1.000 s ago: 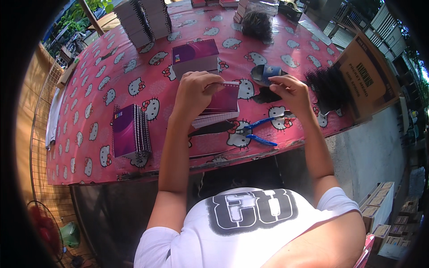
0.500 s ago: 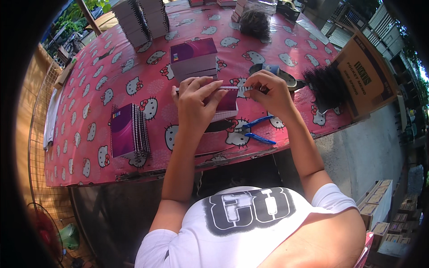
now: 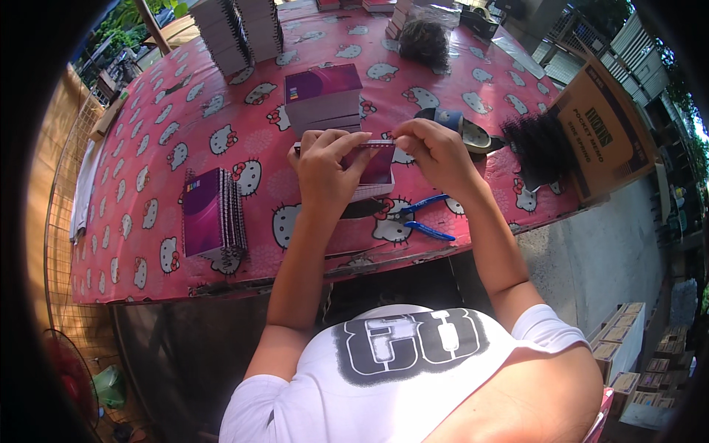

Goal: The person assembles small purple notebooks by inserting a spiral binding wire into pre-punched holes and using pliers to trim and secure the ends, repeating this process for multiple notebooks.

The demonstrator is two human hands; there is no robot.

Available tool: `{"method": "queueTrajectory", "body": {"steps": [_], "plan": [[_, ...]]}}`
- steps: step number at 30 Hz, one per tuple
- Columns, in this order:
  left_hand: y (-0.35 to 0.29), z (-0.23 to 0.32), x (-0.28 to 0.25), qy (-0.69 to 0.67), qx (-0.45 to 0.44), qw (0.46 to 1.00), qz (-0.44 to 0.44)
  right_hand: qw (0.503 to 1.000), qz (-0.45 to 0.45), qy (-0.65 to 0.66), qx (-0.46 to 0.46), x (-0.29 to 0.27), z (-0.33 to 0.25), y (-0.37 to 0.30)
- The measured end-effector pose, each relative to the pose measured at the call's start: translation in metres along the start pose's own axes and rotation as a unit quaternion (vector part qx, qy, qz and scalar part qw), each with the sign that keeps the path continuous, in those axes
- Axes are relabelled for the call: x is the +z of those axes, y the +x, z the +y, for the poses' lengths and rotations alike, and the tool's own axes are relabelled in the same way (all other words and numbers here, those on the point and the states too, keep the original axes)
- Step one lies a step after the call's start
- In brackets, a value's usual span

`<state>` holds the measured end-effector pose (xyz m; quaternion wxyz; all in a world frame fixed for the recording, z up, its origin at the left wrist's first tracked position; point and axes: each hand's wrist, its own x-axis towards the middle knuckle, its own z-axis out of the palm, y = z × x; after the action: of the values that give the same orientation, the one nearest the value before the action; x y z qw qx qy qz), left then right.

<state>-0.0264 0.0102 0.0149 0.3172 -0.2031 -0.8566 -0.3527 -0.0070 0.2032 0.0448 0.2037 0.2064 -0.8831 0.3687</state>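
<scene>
My left hand [image 3: 323, 162] is closed on a small purple notebook [image 3: 379, 164], thumb and fingers gripping its far edge. Along that edge a thin spiral wire [image 3: 381, 142] runs through the holes. At the notebook's far right corner, my right hand [image 3: 437, 153] pinches the wire's end; the fingertips partly hide it. White page edges of more notebook blocks [image 3: 374, 190] show just under the held one. Blue-handled cutting pliers [image 3: 427, 230] lie with spread handles on the table, near side of my right hand. Beyond my left hand stands a pile of purple-covered notebooks [image 3: 323, 83].
Spiral-bound purple notebooks [image 3: 203, 214] are stacked at left. Tall bound stacks [image 3: 219, 40] stand at the back left. On the right are a blue and beige object [image 3: 473, 133], a heap of black coils [image 3: 538, 144] and a cardboard box [image 3: 602, 133]. The pink table's edge [image 3: 369, 267] faces me.
My right hand has moved slightly left, closer to the notebook's corner. The length of coil that stretched out past the corner no longer shows. My left hand keeps its grip.
</scene>
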Motion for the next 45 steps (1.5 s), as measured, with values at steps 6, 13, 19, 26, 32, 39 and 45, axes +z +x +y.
{"method": "queueTrajectory", "body": {"steps": [6, 13, 19, 26, 32, 39, 45], "plan": [[-0.001, 0.000, -0.003, 0.002, 0.014, 1.000, -0.003, 0.999, -0.028, 0.007, 0.018, 0.006, 0.001, 0.005], [-0.003, -0.003, -0.001, -0.045, -0.027, 0.998, -0.023, 1.000, 0.012, -0.024, 0.014, 0.017, -0.006, 0.002], [-0.004, -0.002, 0.000, -0.041, -0.028, 0.999, -0.023, 0.999, 0.028, -0.015, -0.002, 0.016, -0.013, 0.002], [-0.006, 0.000, 0.003, -0.054, 0.006, 0.998, -0.012, 0.996, 0.084, -0.040, -0.017, 0.018, -0.018, -0.001], [-0.002, -0.001, -0.007, -0.054, 0.050, 0.997, -0.006, 0.984, 0.130, -0.056, 0.108, -0.022, 0.032, 0.010], [0.006, 0.001, 0.000, -0.103, 0.030, 0.994, -0.016, 0.913, -0.125, -0.339, 0.188, -0.063, 0.167, -0.029], [0.006, 0.005, 0.002, -0.136, -0.014, 0.990, -0.031, 0.987, 0.088, 0.041, 0.131, -0.054, 0.145, -0.003]]}}
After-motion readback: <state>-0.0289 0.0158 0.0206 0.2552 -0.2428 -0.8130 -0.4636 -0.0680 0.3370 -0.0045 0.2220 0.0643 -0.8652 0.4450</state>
